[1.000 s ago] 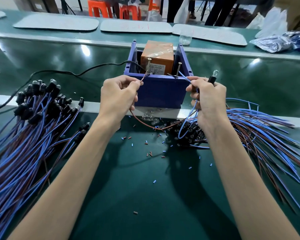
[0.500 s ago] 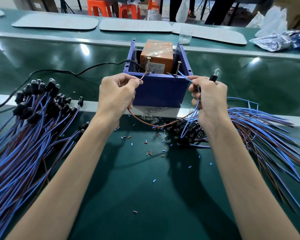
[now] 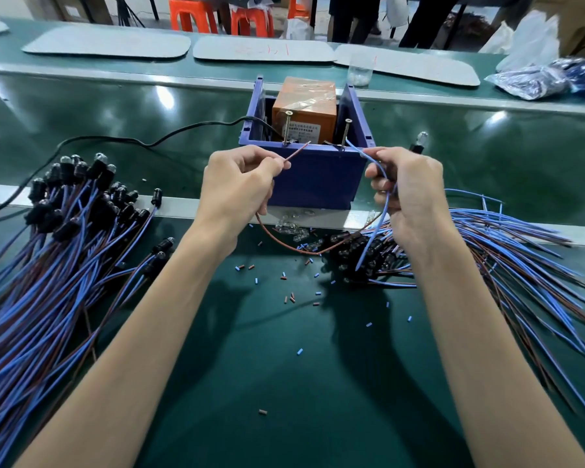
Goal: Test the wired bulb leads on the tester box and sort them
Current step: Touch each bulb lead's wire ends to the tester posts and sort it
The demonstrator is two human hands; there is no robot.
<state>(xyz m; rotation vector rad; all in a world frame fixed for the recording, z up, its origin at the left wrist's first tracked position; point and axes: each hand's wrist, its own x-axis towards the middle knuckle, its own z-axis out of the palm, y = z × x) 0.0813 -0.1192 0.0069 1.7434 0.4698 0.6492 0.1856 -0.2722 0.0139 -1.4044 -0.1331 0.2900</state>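
Insulation offcuts [image 3: 286,276] lay scattered mid-counter. Lead bundles lay toward the counter's left edge [image 3: 48,251] and right edge [image 3: 520,244]. Your left hand [image 3: 240,184] pinched the brown lead [image 3: 296,153], its tip just short of the tester box's [image 3: 318,179] left screw [image 3: 287,128]. Your right hand [image 3: 409,194] gripped the blue lead [image 3: 355,147] and bulb [image 3: 421,138]; the lead's tip was at the right screw [image 3: 346,133], contact unclear.

Glossy dark-green tabletop [image 3: 284,383]; matt blue plastic tester box [image 3: 318,177] with two metal screws [image 3: 287,128]; clear glass bulb [image 3: 422,138].
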